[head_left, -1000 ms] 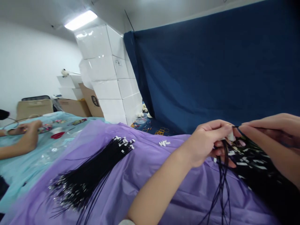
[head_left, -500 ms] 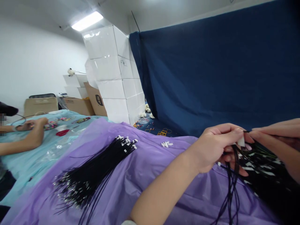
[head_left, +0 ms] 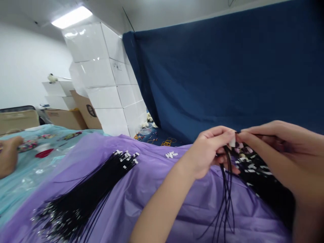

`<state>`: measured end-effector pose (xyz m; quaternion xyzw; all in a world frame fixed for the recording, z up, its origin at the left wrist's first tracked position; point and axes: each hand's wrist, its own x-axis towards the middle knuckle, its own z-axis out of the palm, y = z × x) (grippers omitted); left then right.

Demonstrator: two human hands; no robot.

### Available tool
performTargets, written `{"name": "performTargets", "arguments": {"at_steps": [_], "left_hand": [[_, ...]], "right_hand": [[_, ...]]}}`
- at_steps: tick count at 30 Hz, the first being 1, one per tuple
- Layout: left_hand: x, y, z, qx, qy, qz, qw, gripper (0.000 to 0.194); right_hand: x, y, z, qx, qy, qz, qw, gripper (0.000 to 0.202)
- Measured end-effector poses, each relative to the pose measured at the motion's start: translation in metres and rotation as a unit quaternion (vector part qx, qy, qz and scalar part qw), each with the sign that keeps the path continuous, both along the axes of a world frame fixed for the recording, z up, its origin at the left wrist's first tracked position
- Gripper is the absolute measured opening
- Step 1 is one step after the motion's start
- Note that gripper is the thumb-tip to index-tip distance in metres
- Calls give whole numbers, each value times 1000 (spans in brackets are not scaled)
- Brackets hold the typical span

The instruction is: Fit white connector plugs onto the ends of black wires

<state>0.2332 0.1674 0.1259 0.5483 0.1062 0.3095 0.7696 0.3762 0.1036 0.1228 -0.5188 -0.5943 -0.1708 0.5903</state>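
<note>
My left hand (head_left: 211, 146) is closed, thumb against fingers, with several thin black cords (head_left: 226, 190) hanging down from it. A small white piece (head_left: 232, 140) shows at its thumb tip. My right hand (head_left: 274, 135) meets it tip to tip, its thumb and forefinger pinched on a black cord between the hands. Below my right hand lies a dark heap of black cords with white ends (head_left: 263, 184), partly hidden by my forearm. To the left, a thick bundle of black cords (head_left: 88, 190) with white ends rests on the purple cloth (head_left: 154, 192).
A few loose white pieces (head_left: 171, 155) lie on the purple cloth. Beyond it are yellow rubber bands (head_left: 168, 141) and a clear bowl (head_left: 146, 129). White boxes (head_left: 98, 74) are stacked behind. At far left, a co-worker's hand (head_left: 9, 157) is over a blue-covered table (head_left: 19, 189).
The view has swung right, so the boxes and cord bundle sit further left. Both my hands remain close together on the cords. More of the heap under my right hand shows.
</note>
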Motion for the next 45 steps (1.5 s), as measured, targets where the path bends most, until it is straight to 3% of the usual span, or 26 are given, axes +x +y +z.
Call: {"name": "performTargets", "arguments": {"at_steps": [7, 10, 17, 23, 33, 38, 41, 43, 45], "left_hand": [[0, 15, -1, -17, 4, 117, 993, 18], [0, 19, 0, -29, -8, 165, 986, 18], [0, 19, 5, -46, -26, 213, 976, 15], [2, 19, 3, -44, -27, 215, 975, 14], [6, 16, 3, -35, -20, 222, 974, 16], [6, 18, 3, -28, -27, 219, 975, 15], [6, 18, 3, -30, -29, 222, 974, 15], [5, 18, 3, -32, -33, 217, 975, 16], [5, 18, 4, -32, -32, 215, 976, 18]], "right_hand": [[-2, 5, 2, 61, -56, -54, 995, 16], [0, 0, 4, 75, -45, -37, 995, 14], [-3, -7, 6, -128, -54, 100, 985, 4], [-7, 1, 2, -208, -54, 117, 970, 7], [-7, 4, 2, -241, -49, 106, 963, 12], [-9, 7, 0, -245, 2, 114, 963, 13], [-10, 10, -1, -228, 80, 154, 958, 14], [-11, 11, -1, -205, 173, 220, 938, 15], [-9, 9, 2, -185, 283, 304, 891, 18]]}}
